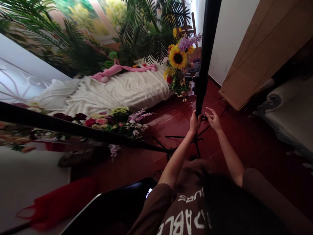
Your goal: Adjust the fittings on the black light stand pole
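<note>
My left hand (195,123) is closed round the lower part of an upright black stand pole (202,65). Just right of it, at the same height, my right hand (213,120) has its fingers apart beside a small dark knob (203,118) on the pole. Whether its fingertips touch the knob is too dark and small to tell. Below my hands, the stand's thin black legs (197,148) spread over the dark red tiled floor (161,125).
A second black pole (73,127) slants across the left. Behind it lie artificial flowers (101,121) and a white-draped platform (127,88) with a pink plush toy (112,71). Sunflowers (177,56) stand close to the pole. At right are a brown panel (259,49) and a pale sofa (290,107).
</note>
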Demonstrator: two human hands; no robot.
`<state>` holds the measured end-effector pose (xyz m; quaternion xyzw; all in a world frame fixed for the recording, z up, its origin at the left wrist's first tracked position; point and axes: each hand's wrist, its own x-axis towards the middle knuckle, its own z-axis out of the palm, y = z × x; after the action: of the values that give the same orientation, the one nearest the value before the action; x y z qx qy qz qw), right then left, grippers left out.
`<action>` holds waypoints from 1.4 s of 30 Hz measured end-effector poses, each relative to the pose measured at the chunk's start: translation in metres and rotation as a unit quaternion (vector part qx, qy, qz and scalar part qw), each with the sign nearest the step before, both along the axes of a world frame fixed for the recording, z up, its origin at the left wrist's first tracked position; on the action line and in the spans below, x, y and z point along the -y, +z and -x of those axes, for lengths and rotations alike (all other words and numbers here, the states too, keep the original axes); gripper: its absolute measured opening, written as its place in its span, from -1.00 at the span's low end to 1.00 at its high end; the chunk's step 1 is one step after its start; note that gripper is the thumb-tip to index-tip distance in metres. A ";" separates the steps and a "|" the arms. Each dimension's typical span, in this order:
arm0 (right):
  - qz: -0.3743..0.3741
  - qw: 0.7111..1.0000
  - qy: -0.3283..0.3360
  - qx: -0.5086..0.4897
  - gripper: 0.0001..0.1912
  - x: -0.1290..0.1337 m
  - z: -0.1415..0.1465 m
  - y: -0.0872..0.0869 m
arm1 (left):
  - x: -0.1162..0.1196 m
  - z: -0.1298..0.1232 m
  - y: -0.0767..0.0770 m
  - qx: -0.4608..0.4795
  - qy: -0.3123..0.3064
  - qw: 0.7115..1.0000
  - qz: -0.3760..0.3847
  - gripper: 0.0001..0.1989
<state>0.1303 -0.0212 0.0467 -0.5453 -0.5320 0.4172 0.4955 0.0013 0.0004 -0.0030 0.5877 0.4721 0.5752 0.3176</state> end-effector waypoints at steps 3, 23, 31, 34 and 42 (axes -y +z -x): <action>0.029 0.998 0.012 -0.048 -0.45 -0.004 0.001 0.000 | -0.001 0.000 -0.001 -0.005 0.007 1.000 0.000 -0.74; 0.263 0.850 -0.015 -0.456 -0.93 0.008 0.021 0.019 | 0.029 0.015 0.008 0.028 -0.013 0.999 0.028 -0.58; 0.172 0.902 -0.091 -0.384 -0.89 0.026 0.039 0.002 | 0.129 0.124 -0.067 0.056 0.217 0.954 0.199 -0.56; 0.140 0.909 -0.123 -0.373 -0.87 0.036 0.050 -0.003 | 0.161 0.174 -0.075 0.069 0.409 0.890 0.188 -0.61; 0.238 0.905 0.058 -0.348 -0.89 0.058 0.109 0.004 | 0.167 0.241 -0.015 0.110 0.557 0.822 0.036 -0.59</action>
<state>0.0213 -0.0794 0.0504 -0.4351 -0.2412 0.7231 0.4792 -0.2399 -0.1667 -0.0182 0.1452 0.7016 0.6975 0.0139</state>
